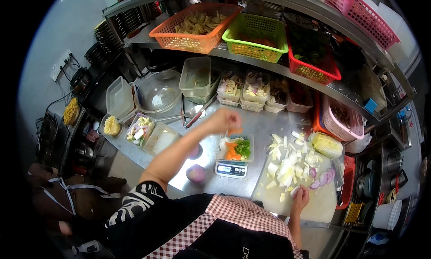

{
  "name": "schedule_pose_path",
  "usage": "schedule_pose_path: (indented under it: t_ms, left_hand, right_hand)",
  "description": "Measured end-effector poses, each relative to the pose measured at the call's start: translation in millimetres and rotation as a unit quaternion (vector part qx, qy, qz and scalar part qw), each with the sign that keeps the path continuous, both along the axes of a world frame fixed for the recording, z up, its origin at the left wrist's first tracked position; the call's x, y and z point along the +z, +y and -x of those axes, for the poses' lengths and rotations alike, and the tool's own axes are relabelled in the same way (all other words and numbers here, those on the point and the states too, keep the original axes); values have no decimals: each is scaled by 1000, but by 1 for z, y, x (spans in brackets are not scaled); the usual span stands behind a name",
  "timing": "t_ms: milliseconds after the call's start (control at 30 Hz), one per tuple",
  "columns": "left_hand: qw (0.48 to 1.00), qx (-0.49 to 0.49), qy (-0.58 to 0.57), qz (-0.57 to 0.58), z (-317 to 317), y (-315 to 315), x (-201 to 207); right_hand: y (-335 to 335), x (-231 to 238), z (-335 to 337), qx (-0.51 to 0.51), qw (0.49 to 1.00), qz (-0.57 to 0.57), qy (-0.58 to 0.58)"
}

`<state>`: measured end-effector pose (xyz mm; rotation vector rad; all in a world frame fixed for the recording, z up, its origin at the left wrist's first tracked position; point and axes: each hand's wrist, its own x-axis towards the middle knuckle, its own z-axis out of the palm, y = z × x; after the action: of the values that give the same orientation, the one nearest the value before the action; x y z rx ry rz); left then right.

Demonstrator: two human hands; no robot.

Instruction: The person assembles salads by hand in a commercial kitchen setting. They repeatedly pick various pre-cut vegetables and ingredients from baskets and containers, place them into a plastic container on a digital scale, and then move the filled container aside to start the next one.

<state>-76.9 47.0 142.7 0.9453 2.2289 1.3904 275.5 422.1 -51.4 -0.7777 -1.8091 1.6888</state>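
Observation:
My left hand (226, 120) is closed in a pinch above a clear plastic container, with orange carrot slices (235, 131) at its fingertips. That container (250, 148) rests on a small digital scale (230, 170) and holds white pieces, carrot slices and chopped green vegetable. At the near edge of the cutting board (269, 202), my right hand (301, 197) has its fingers closed on a pale piece of cabbage (294, 190). Chopped cabbage (287, 167) spreads across the board, beside sliced purple onion (324, 177). A knife (337, 178) lies at the board's right edge.
A purple onion (195, 173) sits left of the scale. Filled tubs (231, 86) line the back, below a shelf bearing an orange basket (193, 26) and a green basket (256, 37). Half a cabbage (327, 145) lies behind the board. A person in brown (81, 196) is at left.

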Motion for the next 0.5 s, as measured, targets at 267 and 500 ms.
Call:
schedule_pose_path:
  t_ms: [267, 500]
  left_hand:
    - [945, 205, 241, -78, 54, -28, 54]
    - [839, 398, 353, 114, 256, -88, 223]
  right_hand:
    - [10, 0, -3, -10, 999, -35, -39]
    - [32, -39, -8, 24, 989, -133, -59]
